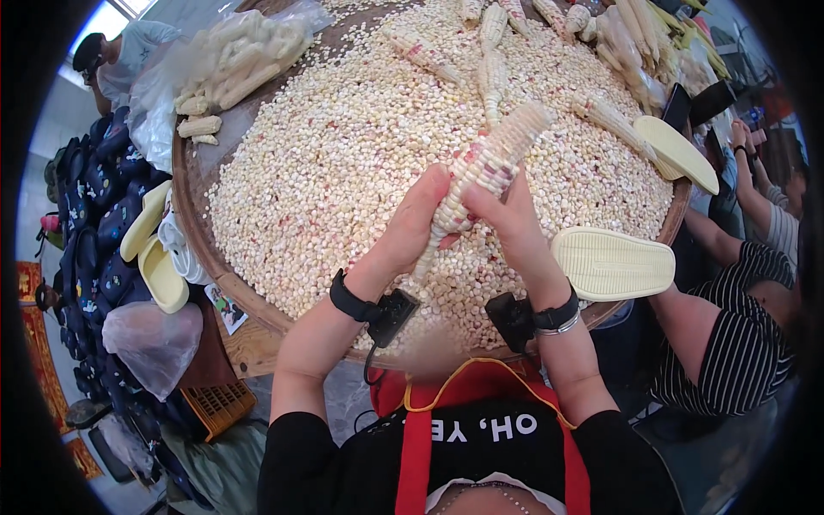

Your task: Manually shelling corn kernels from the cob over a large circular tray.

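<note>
Between my hands is a corn cob (486,174), tilted with its thick end up and to the right. White and purple-red kernels cover its middle, while the upper end and the thin lower tip look stripped. My left hand (414,221) is closed around its left side. From the right, my right hand (515,225) grips it, thumb pressed against the kernels; some fingers of both hands are hidden behind the cob. Below spreads a thick layer of loose kernels (318,206), pale with some reddish ones, on a large round tray (199,245).
Several cobs (492,73) lie on the kernels at the far side. A bag of cobs (245,60) rests at the far left. Pale yellow slippers (614,263) sit on the right rim, others (163,275) at left. A person in a striped top (730,335) sits at right.
</note>
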Available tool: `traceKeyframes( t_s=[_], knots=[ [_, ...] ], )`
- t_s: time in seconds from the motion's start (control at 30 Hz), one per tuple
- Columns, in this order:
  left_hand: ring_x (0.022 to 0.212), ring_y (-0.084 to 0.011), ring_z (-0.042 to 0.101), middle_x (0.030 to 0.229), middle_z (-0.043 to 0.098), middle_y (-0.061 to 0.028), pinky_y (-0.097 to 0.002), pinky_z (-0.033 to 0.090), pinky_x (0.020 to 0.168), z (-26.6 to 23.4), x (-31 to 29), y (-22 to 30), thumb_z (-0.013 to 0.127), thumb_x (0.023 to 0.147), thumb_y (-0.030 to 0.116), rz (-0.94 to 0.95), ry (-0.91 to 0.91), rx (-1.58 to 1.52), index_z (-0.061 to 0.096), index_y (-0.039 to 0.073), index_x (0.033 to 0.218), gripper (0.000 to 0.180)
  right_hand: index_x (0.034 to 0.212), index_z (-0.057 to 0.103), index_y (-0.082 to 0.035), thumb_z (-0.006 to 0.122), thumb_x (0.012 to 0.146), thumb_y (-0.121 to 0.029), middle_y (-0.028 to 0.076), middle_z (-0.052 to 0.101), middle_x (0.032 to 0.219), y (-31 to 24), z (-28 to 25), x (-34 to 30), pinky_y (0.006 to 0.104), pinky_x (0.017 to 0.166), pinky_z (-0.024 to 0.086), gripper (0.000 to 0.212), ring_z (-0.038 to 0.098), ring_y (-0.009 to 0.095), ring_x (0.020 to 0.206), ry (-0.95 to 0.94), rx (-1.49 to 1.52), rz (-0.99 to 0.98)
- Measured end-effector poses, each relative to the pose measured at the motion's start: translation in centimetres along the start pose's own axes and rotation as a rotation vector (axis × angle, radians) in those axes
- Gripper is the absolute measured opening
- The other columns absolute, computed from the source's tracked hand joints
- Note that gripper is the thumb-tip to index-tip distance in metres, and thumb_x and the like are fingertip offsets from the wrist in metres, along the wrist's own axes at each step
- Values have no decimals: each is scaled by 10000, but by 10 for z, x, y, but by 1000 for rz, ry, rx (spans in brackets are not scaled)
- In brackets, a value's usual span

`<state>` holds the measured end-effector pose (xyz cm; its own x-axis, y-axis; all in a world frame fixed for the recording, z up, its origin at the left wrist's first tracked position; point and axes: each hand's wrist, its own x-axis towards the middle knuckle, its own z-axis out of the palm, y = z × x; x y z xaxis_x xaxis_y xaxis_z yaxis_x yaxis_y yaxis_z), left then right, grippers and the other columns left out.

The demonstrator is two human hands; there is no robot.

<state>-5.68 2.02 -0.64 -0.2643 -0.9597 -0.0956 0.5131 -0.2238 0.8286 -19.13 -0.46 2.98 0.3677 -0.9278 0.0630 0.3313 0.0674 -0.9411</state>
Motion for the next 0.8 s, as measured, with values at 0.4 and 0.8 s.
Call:
traceKeyframes(
  t_s=[0.4,0.8],
  knots=[
    [663,-68,480,750,552,-15,-207,406,618,-9,6,13,496,911,196,457,391,604,562,-2,870,213,1166,354,-11,713,721,-76,53,544,958,2,-6,4,259,695,488,576,565,113,821,75,-90,13],
    [683,-33,460,807,559,-11,-185,395,590,-17,2,26,595,837,185,407,220,512,537,-5,994,253,1207,346,-2,691,732,-94,82,541,1007,32,17,-10,257,725,468,594,549,123,887,-132,-222,117]
  ],
)
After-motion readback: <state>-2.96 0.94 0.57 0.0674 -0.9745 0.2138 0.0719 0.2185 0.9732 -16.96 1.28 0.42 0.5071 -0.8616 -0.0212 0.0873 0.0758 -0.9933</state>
